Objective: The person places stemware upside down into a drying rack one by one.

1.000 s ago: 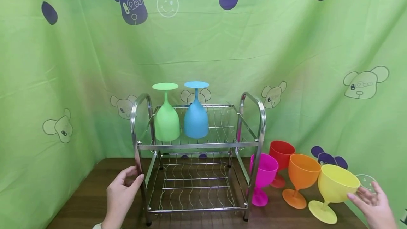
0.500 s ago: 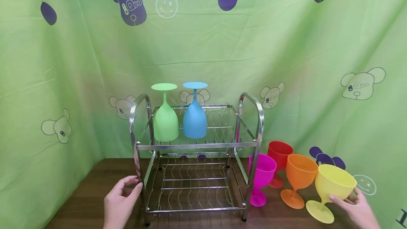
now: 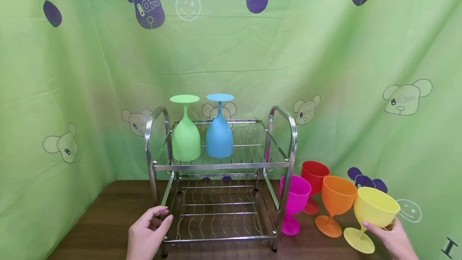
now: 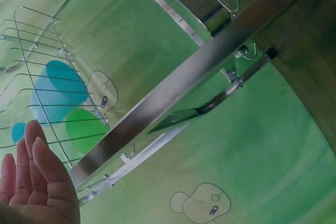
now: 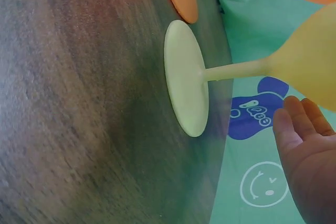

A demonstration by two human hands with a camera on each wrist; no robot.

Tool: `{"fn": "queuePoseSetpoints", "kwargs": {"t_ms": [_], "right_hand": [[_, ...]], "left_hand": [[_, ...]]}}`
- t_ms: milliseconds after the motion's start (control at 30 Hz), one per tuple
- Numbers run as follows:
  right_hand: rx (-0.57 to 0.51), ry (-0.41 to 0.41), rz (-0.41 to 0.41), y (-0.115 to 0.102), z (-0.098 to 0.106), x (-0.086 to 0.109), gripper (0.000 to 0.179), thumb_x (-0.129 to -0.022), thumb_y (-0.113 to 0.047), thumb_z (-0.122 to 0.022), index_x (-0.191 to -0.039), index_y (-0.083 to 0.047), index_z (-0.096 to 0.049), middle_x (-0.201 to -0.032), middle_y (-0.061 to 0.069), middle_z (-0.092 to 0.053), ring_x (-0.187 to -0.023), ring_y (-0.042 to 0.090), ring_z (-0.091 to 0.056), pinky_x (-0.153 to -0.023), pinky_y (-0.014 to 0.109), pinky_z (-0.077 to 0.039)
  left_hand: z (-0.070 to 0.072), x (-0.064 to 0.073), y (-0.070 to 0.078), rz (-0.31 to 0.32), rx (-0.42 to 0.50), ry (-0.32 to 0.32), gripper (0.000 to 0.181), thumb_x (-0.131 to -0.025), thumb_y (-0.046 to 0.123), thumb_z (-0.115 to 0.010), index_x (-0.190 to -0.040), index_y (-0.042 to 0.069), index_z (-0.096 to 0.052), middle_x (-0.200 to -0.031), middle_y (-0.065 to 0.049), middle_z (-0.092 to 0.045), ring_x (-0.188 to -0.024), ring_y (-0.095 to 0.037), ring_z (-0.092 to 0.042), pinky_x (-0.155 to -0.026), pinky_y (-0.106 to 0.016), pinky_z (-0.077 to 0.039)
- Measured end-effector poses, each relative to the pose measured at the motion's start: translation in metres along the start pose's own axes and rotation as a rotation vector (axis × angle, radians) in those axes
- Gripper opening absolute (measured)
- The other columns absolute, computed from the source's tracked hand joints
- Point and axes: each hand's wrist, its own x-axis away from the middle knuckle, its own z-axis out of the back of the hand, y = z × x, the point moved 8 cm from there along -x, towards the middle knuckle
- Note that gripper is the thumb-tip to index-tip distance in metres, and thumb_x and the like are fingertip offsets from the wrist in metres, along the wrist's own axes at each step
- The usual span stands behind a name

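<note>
My right hand (image 3: pixel 391 238) is at the yellow goblet (image 3: pixel 375 208), its thumb overlapping the front of the lower bowl and its fingers partly behind. In the right wrist view these fingers (image 5: pixel 302 116) are fairly straight beside the bowl; whether they press on it I cannot tell. The goblet stands upright on the table. My left hand (image 3: pixel 148 230), loosely curled and holding nothing, is in front of the left post of the metal dish rack (image 3: pixel 216 166). Upside down on the upper tier stand a green goblet (image 3: pixel 185 139) and a blue goblet (image 3: pixel 219 137).
Between the rack and the yellow goblet, a magenta goblet (image 3: pixel 296 193), a red goblet (image 3: pixel 315 175) and an orange goblet (image 3: pixel 338 196) stand upright on the brown wooden table (image 3: pixel 97 220). A green printed curtain (image 3: pixel 223 51) hangs behind and at both sides.
My right hand has moved left, from the yellow goblet's right side to around its lower bowl. My left hand has shifted slightly right and down, across the rack's left post.
</note>
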Motion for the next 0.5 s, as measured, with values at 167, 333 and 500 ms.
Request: {"fn": "queuePoseSetpoints", "kwargs": {"t_ms": [167, 333, 500], "right_hand": [[-0.103, 0.022, 0.011, 0.0004, -0.0040, -0.0007, 0.055, -0.087, 0.001, -0.065, -0.111, -0.042, -0.042, -0.091, -0.030, -0.055, -0.082, -0.011, -0.051, -0.069, 0.006, -0.038], [-0.180, 0.033, 0.003, 0.0029, -0.0059, -0.0005, 0.055, -0.086, 0.003, -0.065, -0.110, -0.041, -0.044, -0.091, -0.028, -0.057, -0.082, -0.011, -0.051, -0.069, 0.006, -0.037], [-0.145, 0.063, -0.020, 0.0069, -0.0033, -0.0013, 0.051, -0.086, -0.001, -0.067, -0.107, -0.042, -0.046, -0.089, -0.030, -0.056, -0.081, -0.012, -0.051, -0.068, 0.006, -0.037]], "left_hand": [[-0.0026, 0.0008, 0.0059, -0.049, 0.023, -0.017, 0.024, -0.068, -0.009, -0.076, -0.087, 0.004, -0.068, -0.081, 0.019, -0.064, -0.054, 0.000, -0.053, -0.050, -0.015, -0.043], [-0.0038, 0.0006, 0.0090, -0.069, 0.036, -0.017, 0.025, -0.067, -0.010, -0.076, -0.086, 0.004, -0.068, -0.081, 0.021, -0.063, -0.054, -0.001, -0.053, -0.050, -0.015, -0.044], [-0.0048, -0.0011, 0.0100, -0.060, 0.030, -0.023, 0.025, -0.068, -0.010, -0.076, -0.087, 0.004, -0.068, -0.081, 0.020, -0.063, -0.056, -0.001, -0.053, -0.052, -0.015, -0.044]]}}
